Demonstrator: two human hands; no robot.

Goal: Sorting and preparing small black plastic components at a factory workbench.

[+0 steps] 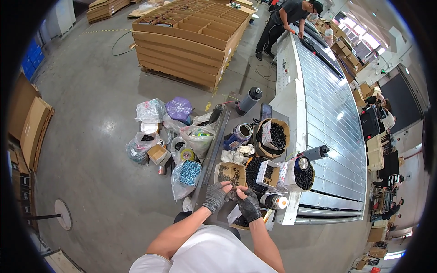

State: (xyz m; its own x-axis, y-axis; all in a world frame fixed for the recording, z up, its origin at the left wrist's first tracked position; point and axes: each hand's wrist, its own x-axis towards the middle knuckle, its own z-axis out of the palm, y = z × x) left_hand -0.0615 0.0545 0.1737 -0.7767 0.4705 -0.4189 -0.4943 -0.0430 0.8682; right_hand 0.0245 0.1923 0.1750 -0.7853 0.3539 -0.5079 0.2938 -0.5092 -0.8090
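My left hand (215,197) and my right hand (249,206), in dark gloves with bare fingertips, meet over the near edge of a small cardboard box (218,174). Their fingers are pinched close together. Small dark pieces show between them, too small to name. Inside the box lie several small dark rings (234,174). Right of it, a white carton (261,175) with small dark parts rests on a container of black pieces (255,166). Beside my right hand lies a steel bottle (274,201). Another box of black parts (240,220) sits below my hands, partly hidden.
Behind stand a blue jug (238,136), a tub of black parts (284,136) and a grey power screwdriver (249,101). A roller conveyor (330,132) runs along the right. Bags of blue fittings (190,173) lie left. A co-worker (291,16) bends over the conveyor's far end.
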